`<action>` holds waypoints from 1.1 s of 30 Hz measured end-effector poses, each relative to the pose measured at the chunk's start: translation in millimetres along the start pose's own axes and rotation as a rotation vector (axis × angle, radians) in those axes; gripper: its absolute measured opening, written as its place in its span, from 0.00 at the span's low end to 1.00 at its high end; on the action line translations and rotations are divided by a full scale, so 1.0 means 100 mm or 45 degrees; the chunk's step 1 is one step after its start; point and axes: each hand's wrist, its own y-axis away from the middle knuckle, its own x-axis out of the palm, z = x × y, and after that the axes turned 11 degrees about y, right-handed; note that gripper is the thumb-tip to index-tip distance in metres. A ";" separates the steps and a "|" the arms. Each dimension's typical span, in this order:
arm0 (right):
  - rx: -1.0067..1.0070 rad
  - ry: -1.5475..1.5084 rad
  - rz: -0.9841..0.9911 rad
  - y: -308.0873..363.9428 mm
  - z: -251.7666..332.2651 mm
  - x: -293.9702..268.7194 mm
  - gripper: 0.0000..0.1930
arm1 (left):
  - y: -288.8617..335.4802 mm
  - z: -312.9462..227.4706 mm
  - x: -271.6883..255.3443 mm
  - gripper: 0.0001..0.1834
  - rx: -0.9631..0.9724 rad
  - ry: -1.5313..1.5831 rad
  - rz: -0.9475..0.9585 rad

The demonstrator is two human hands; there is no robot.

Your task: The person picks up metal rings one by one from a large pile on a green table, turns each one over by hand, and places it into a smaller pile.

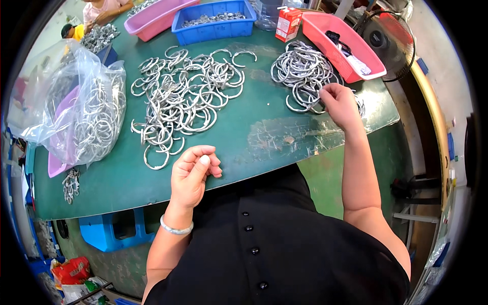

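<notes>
My right hand point(341, 105) is at the near edge of the right pile of silvery C-shaped metal rings point(305, 66). Its thumb and fingertips pinch together on a ring there, which the fingers partly cover. Closer to the table's front edge, my left hand point(194, 173) hovers with loosely curled fingers and nothing visible in them. A pale bangle point(176, 226) circles that wrist. Just beyond the left hand spreads a wider, looser heap of the same rings point(185, 94), some overlapping and some lying singly.
On the left, a clear plastic bag point(99, 109) of rings overlaps a pink tray point(57, 162). A blue bin point(213, 25) of metal parts, a red carton point(288, 24), a pink basket point(343, 46) and a fan point(386, 43) line the far side. Another person point(104, 11) sits beyond.
</notes>
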 end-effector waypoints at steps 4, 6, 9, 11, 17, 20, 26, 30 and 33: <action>-0.178 0.490 -0.343 0.02 0.12 0.04 0.14 | 0.01 -0.02 -0.01 0.10 -0.011 -0.004 -0.027; -0.272 0.422 -0.337 0.03 0.24 0.14 0.15 | 0.01 -0.01 -0.01 0.10 -0.018 -0.007 -0.029; -0.556 0.315 -0.052 0.08 0.57 0.41 0.14 | 0.01 -0.02 -0.03 0.10 -0.026 0.001 -0.032; -0.807 0.352 0.076 0.10 0.77 0.65 0.12 | 0.01 -0.03 -0.03 0.10 -0.023 0.011 -0.027; -1.024 0.428 0.214 0.11 1.27 1.18 0.09 | 0.02 -0.04 -0.02 0.09 -0.035 0.030 -0.025; -1.002 0.511 0.230 0.03 1.32 1.29 0.07 | 0.02 -0.03 -0.02 0.09 -0.041 0.046 -0.011; -0.974 0.157 0.021 -0.15 1.29 1.23 0.07 | 0.01 -0.04 -0.05 0.09 -0.051 0.068 0.014; -0.833 -0.250 0.171 -0.21 1.23 1.14 0.06 | 0.01 -0.05 -0.05 0.09 -0.057 0.077 0.013; -0.779 -0.286 0.283 -0.23 1.21 1.10 0.06 | 0.00 -0.04 -0.04 0.09 -0.073 0.083 0.020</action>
